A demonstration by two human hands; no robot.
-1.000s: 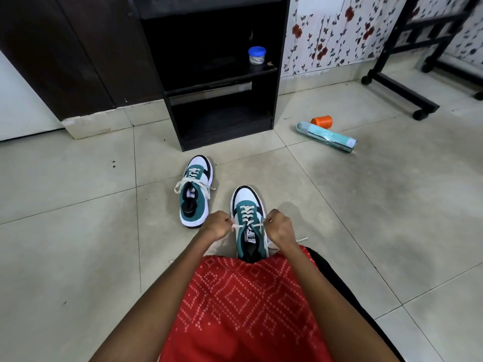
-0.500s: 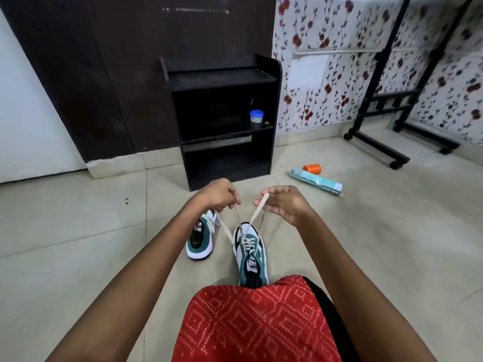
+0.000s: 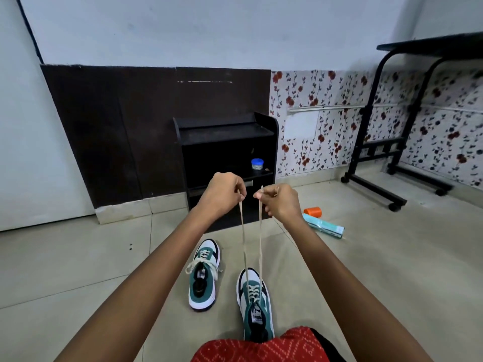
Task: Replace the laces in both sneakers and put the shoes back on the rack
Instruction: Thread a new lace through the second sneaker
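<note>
Two green, white and black sneakers stand on the tiled floor. The near sneaker point(image 3: 255, 304) sits just beyond my red-clad knee, its cream lace point(image 3: 252, 236) running up in two taut strands. My left hand point(image 3: 224, 193) pinches the left strand's end and my right hand point(image 3: 278, 202) pinches the right strand's end, both raised high in front of the black shoe rack point(image 3: 227, 142). The other sneaker point(image 3: 203, 275) stands to the left, laced, with a tied bow.
A small blue-lidded jar point(image 3: 257, 164) sits on the rack's middle shelf. An orange cup point(image 3: 312, 211) and a teal roll point(image 3: 324, 227) lie on the floor at right. A black wheeled stand point(image 3: 379, 142) stands by the floral wall.
Both hands have risen from the near sneaker's eyelets, drawing the two lace ends up and taut. My view has tilted upward, showing more wall.
</note>
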